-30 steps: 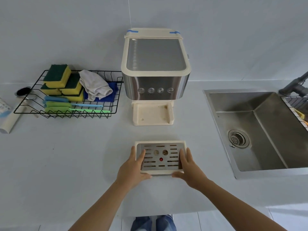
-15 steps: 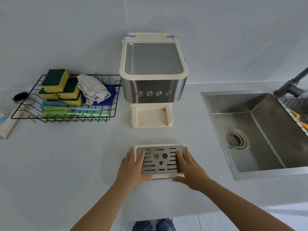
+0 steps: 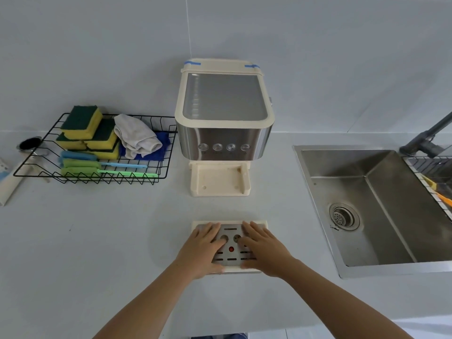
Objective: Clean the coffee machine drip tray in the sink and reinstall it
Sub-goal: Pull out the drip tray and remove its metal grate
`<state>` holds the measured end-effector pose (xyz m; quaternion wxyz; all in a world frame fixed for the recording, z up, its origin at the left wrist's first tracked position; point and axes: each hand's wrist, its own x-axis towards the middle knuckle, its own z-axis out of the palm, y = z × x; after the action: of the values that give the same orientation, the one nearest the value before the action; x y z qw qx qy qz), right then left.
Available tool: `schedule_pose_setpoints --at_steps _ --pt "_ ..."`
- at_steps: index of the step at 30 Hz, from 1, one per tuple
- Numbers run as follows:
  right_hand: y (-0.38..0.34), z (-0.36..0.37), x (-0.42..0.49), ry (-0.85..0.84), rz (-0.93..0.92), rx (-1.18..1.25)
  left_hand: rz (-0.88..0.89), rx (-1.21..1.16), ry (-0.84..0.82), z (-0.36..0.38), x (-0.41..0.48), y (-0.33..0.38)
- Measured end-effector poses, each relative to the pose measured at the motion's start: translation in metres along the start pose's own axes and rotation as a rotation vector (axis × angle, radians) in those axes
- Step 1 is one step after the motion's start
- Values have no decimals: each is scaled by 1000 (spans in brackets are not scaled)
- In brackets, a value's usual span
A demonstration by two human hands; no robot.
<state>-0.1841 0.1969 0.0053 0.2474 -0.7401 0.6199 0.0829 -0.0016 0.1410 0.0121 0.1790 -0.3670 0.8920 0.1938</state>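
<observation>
The cream drip tray [image 3: 231, 249] with its slotted metal grate lies flat on the white counter, in front of the coffee machine [image 3: 223, 113]. The machine's cream base [image 3: 220, 179], where the tray sits, is bare. My left hand [image 3: 203, 250] lies on the grate's left half, fingers spread over it and thumb at the front edge. My right hand [image 3: 264, 250] mirrors it on the right half. The steel sink [image 3: 381, 206] with its round drain [image 3: 343, 216] is to the right.
A black wire rack [image 3: 168, 167] at the left holds yellow-green sponges [image 3: 82, 121], a grey cloth [image 3: 137, 135] and blue and green brushes [image 3: 80, 165]. A portafilter [image 3: 30, 144] lies left of it. A dark faucet [image 3: 428, 138] and a wire basket [image 3: 433, 172] stand at the sink's right.
Both hands slid from the tray's side edges inward onto the top of the grate. The tray stays on the counter. The view tilted slightly upward.
</observation>
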Motion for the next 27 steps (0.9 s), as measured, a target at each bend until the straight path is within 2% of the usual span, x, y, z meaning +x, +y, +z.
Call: schedule_pose_setpoints --at_steps 10,20,27 --pt "2 -2 6 -45 3 40 -11 -55 -23 -10 2 2" --pt "6 -17 5 -2 -10 -8 -2 2 34 -23 5 6" --pt "36 -46 -4 63 -23 -92 46 53 114 -46 27 20"
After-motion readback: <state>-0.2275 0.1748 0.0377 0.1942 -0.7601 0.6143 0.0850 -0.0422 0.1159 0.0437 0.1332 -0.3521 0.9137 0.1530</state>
